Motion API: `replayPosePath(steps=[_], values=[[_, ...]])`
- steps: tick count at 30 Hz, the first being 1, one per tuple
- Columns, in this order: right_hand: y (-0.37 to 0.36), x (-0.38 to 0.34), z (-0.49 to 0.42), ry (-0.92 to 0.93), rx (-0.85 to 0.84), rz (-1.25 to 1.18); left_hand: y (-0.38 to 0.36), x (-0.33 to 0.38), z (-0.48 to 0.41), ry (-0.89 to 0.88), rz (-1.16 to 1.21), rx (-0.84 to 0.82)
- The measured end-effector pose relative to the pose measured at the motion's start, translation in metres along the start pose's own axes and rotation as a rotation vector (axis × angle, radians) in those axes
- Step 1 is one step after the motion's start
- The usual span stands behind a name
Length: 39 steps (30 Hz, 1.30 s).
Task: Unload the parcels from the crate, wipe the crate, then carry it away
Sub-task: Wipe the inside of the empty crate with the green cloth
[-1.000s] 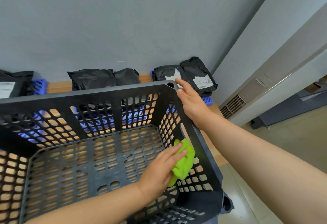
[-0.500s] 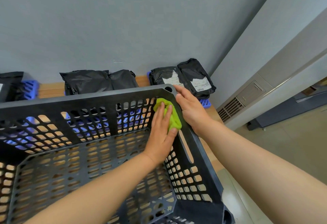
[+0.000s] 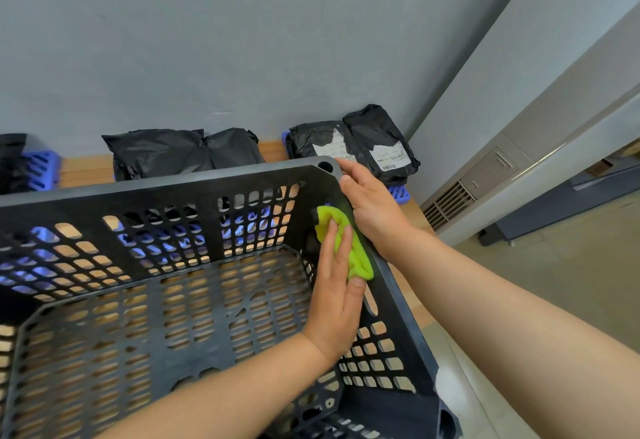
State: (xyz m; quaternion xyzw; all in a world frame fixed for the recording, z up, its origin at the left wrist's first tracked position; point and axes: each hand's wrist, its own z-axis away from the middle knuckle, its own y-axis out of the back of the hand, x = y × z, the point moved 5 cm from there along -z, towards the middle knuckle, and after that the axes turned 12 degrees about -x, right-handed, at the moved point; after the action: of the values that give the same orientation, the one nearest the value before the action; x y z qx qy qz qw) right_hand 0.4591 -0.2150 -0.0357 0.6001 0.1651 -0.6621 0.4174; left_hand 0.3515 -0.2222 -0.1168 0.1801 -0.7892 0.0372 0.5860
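Premises appear to be a parcel-handling or storage corner of a commercial building. Evidence: several black poly-mailer parcels (image 3: pixel 353 146), two bearing printed shipping labels with barcodes, rest on low blue plastic pallets (image 3: pixel 40 168) along a plain grey wall (image 3: pixel 242 40). A large black perforated crate (image 3: pixel 173 192) stands in front on wood-coloured boards (image 3: pixel 83 170). To the right, a floor-standing cabinet with a ventilation grille (image 3: pixel 448 204) and a smooth tiled floor (image 3: pixel 571 265).

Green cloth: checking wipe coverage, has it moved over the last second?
Yes. The green cloth went from low on the crate's right wall up toward its far corner.
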Motion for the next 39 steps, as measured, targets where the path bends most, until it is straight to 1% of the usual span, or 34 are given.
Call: replayPosePath(steps=[4, 7, 9, 11, 15, 18, 19, 20, 21, 24, 26, 28, 29, 33, 36, 39], values=[[0.0, -0.002, 0.003, -0.014, 0.001, 0.03, -0.022, 0.006, 0.037, -0.028, -0.005, -0.139], [-0.001, -0.004, 0.005, -0.035, 0.001, 0.067, -0.034, 0.011, 0.064, -0.114, -0.078, -0.251], [-0.001, -0.006, 0.007, -0.042, 0.007, 0.061, -0.039, 0.009, 0.075, -0.172, -0.134, -0.297], [-0.002, -0.006, 0.008, -0.051, 0.004, 0.051, -0.041, 0.005, 0.078, -0.246, -0.208, -0.326], [-0.003, -0.007, 0.008, -0.052, 0.001, 0.064, -0.034, -0.008, 0.077, -0.452, -0.486, -0.365], [-0.002, -0.006, 0.006, -0.05, 0.006, 0.057, -0.035, -0.013, 0.073, -0.515, -0.568, -0.333], [-0.002, -0.006, 0.007, -0.049, 0.008, 0.055, -0.036, -0.014, 0.071, -0.495, -0.561, -0.3], [-0.002, -0.006, 0.005, -0.043, 0.009, 0.057, -0.035, -0.015, 0.065, -0.437, -0.526, -0.263], [-0.001, -0.005, 0.004, -0.044, 0.011, 0.055, -0.034, -0.015, 0.059, -0.332, -0.444, -0.24], [-0.002, -0.004, 0.004, -0.039, 0.011, 0.044, -0.025, -0.006, 0.037, -0.028, -0.082, -0.153], [-0.002, -0.004, 0.003, -0.022, 0.01, 0.037, -0.017, -0.004, 0.02, 0.164, 0.133, -0.003], [-0.002, -0.005, 0.004, -0.017, 0.006, 0.015, -0.008, -0.016, 0.003, 0.344, 0.252, 0.118], [-0.003, -0.005, 0.005, -0.019, 0.002, 0.0, -0.004, -0.022, -0.004, 0.391, 0.25, 0.139], [-0.002, -0.005, 0.005, -0.012, 0.0, -0.005, 0.003, -0.034, -0.014, 0.398, 0.239, 0.158], [-0.002, -0.003, 0.006, -0.02, 0.007, 0.007, 0.006, -0.038, -0.016, 0.443, 0.247, 0.183], [-0.003, -0.003, 0.006, -0.03, 0.011, 0.011, 0.006, -0.037, -0.014, 0.443, 0.25, 0.17]])
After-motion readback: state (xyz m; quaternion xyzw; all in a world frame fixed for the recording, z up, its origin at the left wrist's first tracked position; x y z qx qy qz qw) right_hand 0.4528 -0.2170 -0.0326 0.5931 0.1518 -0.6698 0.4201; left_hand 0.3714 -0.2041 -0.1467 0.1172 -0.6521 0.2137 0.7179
